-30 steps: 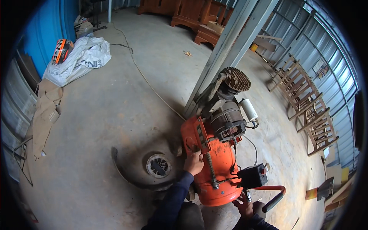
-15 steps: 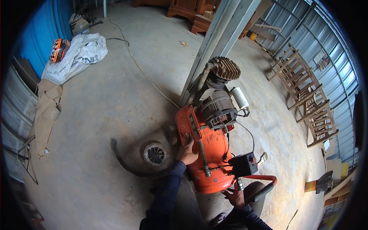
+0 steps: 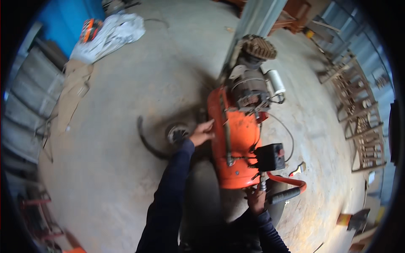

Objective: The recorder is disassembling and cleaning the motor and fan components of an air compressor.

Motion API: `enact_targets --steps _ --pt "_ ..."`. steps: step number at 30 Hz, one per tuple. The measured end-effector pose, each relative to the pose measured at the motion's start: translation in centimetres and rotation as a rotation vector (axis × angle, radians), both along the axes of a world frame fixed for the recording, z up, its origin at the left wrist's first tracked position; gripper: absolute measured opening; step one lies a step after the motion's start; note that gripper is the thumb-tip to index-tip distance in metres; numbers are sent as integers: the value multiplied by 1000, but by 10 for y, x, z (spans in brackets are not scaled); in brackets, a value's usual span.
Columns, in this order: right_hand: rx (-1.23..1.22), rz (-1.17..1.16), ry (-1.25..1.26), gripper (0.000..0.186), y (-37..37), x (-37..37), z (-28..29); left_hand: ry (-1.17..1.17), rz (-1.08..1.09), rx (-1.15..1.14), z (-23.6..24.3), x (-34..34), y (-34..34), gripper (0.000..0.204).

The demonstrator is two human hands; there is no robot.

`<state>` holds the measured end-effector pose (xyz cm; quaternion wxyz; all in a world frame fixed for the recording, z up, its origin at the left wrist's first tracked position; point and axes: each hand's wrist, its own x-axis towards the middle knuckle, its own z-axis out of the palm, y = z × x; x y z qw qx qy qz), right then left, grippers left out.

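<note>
An orange air compressor stands on the floor in front of me, its lower end near my knees. A dark finned motor and pump sit on its far end, and a black switch box on its near right. My left hand is at the tank's left side, fingers stretched toward it; whether they touch is unclear. My right hand grips the tank's near end beneath a metal fitting, its fingertips partly hidden. An orange tube handle with a black grip curves beside it.
A round finned metal part and a curved black strip lie left of the compressor. A paintbrush lies to its right. A steel post rises behind it. Wooden chair frames line the right wall; a white sack lies far left.
My left hand has come off the tank's top left face to its left side, fingers now straighter. My right hand stays at the near end, fingers drawn closer together. The whole view has shifted.
</note>
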<state>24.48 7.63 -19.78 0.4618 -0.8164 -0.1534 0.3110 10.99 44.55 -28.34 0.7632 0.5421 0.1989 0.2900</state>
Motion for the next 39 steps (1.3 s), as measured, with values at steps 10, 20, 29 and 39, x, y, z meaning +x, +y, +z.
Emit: enact_targets --steps 10,20,29,39 --pt "-313 740 -886 48 -62 24 125 993 1003 34 -148 -131 -3 55" --pt "-480 433 -858 85 -217 41 203 1121 808 124 -190 -80 22 81" --pt "159 -158 -698 48 -142 124 155 692 716 -226 -154 -125 23 53" --pt "709 190 -579 17 92 166 236 -102 962 -62 240 -92 -132 14"
